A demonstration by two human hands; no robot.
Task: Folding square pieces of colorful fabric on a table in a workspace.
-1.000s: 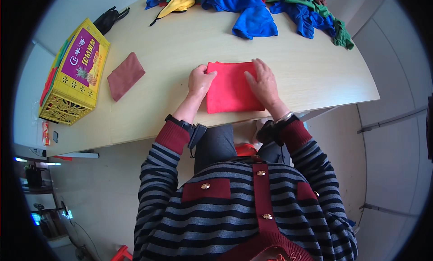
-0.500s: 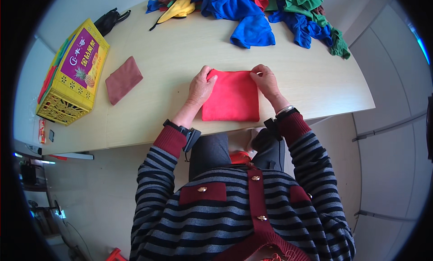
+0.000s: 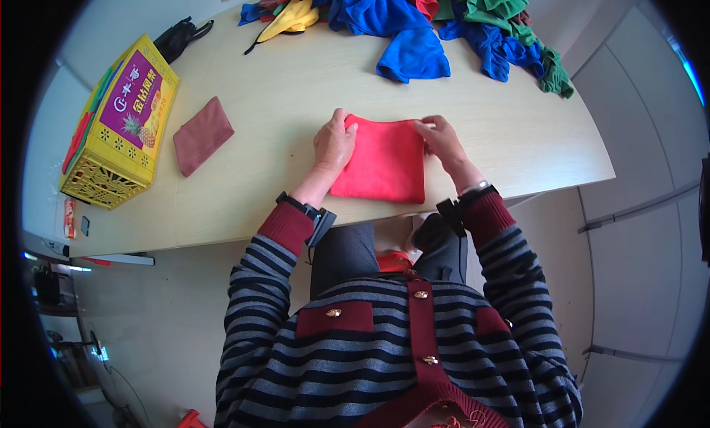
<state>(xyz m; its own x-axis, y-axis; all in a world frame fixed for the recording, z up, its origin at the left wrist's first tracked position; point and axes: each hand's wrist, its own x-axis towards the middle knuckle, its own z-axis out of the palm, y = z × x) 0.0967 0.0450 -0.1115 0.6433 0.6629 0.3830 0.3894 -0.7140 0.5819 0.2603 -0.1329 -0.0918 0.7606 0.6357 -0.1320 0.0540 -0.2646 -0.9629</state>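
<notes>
- Pale wood table (image 3: 296,95); red cloth (image 3: 384,162) folded flat near front edge.
- My L hand (image 3: 334,141): pinches cloth's far-left corner.
- My R hand (image 3: 442,138): pinches far-right corner, wrists low.

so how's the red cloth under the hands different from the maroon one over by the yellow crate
The red cloth is bright red; the maroon cloth is dull and darker. The red cloth looks larger and lies in front of the person, with the left hand and right hand at its far corners; the maroon cloth lies untouched beside the yellow crate. Both lie folded flat on the table.
</notes>
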